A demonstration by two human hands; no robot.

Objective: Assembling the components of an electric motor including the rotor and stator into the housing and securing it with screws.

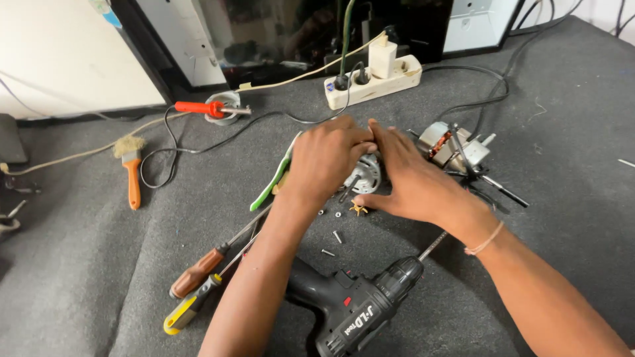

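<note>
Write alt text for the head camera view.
Two bare hands, left hand and right hand, meet over a round silver motor part on a grey mat. Around them lie a black cordless drill, two screwdrivers, loose screws, a paintbrush and a power strip.

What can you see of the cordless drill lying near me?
The drill lies on its side on the grey mat, just below both forearms. Its body is black, plastic by the look, with a small red switch and white lettering on the side. The ribbed black chuck points up and right and holds a thin metal bit whose tip runs under the right hand's wrist. The grip runs left beneath the left forearm, so its end is hidden. Neither hand holds it.
</note>
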